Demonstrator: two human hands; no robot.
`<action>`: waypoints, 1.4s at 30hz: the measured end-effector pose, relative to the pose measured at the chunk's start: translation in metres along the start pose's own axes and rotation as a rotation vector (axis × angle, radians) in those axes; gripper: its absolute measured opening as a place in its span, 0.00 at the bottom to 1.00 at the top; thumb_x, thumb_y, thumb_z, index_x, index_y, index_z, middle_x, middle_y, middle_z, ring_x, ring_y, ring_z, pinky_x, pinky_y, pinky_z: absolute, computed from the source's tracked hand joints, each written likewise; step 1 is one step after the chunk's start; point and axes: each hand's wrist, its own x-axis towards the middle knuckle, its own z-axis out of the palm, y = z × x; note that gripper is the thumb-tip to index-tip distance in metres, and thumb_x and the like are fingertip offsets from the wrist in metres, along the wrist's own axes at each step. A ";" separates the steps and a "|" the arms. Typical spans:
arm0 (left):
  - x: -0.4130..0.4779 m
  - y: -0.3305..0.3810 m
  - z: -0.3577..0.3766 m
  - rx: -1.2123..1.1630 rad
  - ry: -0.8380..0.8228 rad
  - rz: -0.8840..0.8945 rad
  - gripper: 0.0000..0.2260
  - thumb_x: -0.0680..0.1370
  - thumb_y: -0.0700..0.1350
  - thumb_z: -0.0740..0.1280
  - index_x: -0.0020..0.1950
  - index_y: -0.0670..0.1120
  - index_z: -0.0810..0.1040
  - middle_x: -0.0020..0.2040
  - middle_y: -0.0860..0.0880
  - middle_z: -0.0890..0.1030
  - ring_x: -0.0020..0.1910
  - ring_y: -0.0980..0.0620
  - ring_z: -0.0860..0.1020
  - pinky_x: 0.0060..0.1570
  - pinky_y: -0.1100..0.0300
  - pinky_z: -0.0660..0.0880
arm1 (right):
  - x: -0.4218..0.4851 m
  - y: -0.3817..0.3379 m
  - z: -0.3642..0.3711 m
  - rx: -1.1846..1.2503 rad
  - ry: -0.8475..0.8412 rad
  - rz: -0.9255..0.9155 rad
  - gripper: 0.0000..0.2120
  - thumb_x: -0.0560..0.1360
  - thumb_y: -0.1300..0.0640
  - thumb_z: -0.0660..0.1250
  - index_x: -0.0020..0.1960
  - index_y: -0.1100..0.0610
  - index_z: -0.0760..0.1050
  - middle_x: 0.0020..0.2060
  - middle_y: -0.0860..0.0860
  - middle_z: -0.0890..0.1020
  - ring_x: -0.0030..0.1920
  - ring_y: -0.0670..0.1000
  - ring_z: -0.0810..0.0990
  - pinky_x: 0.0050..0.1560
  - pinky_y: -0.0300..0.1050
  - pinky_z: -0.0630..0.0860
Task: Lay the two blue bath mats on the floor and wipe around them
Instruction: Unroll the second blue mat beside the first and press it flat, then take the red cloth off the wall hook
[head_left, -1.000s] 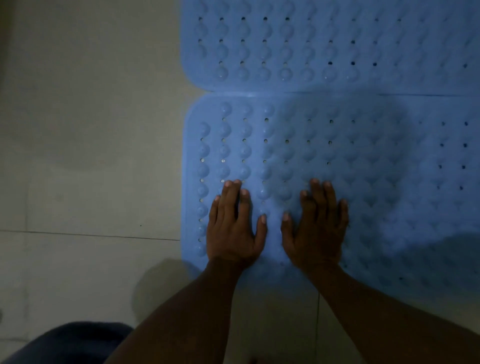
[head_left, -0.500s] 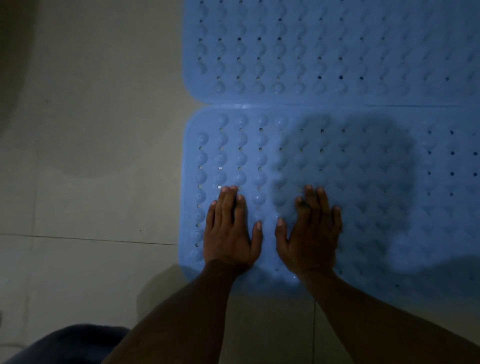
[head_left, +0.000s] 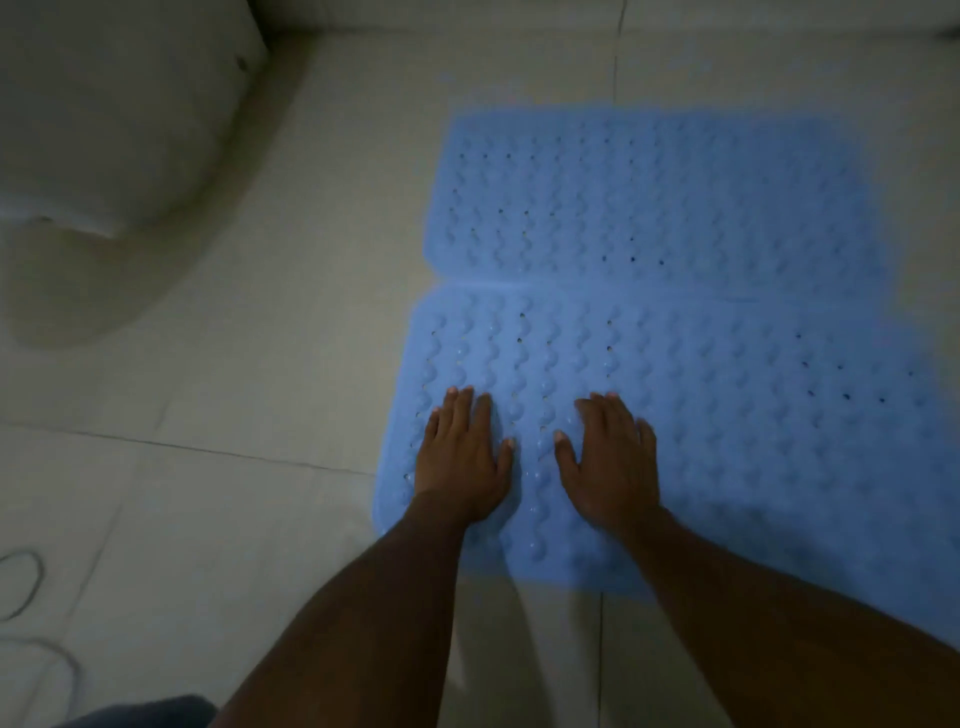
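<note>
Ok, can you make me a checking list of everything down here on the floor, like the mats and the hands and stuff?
Surface: pale tiled floor with thin grout lines.
Job's things: near mat and far mat, both blue, bumpy with small holes, lying flat, long edges meeting. No wiping cloth seen.
Clutter: dark blue fabric at the bottom edge; cannot tell what it is.
Hands: left hand and right hand rest flat side by side on the near mat's left end, fingers straight.
Cables: thin looped line on the floor, lower left; maybe a cord, too blurry to tell.
Surroundings: white rounded fixture upper left; wall base along the top.
</note>
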 end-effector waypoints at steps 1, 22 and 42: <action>0.002 0.005 -0.017 0.004 -0.009 0.002 0.32 0.83 0.60 0.51 0.83 0.45 0.51 0.83 0.43 0.52 0.82 0.44 0.47 0.79 0.49 0.45 | 0.010 0.001 -0.017 0.000 -0.032 -0.013 0.29 0.76 0.41 0.53 0.68 0.57 0.75 0.68 0.56 0.77 0.73 0.57 0.71 0.69 0.62 0.67; 0.061 0.171 -0.536 0.159 0.486 0.169 0.32 0.80 0.56 0.63 0.82 0.52 0.55 0.78 0.44 0.65 0.74 0.40 0.67 0.72 0.42 0.67 | 0.221 -0.132 -0.555 -0.030 0.176 -0.314 0.32 0.80 0.43 0.62 0.80 0.49 0.56 0.75 0.53 0.69 0.73 0.56 0.70 0.71 0.55 0.68; 0.136 0.235 -0.688 0.146 0.398 0.199 0.33 0.79 0.55 0.65 0.81 0.53 0.56 0.77 0.44 0.65 0.74 0.40 0.68 0.71 0.41 0.68 | 0.317 -0.131 -0.704 -0.036 0.055 -0.249 0.31 0.81 0.46 0.63 0.80 0.50 0.56 0.73 0.55 0.71 0.72 0.57 0.71 0.70 0.50 0.68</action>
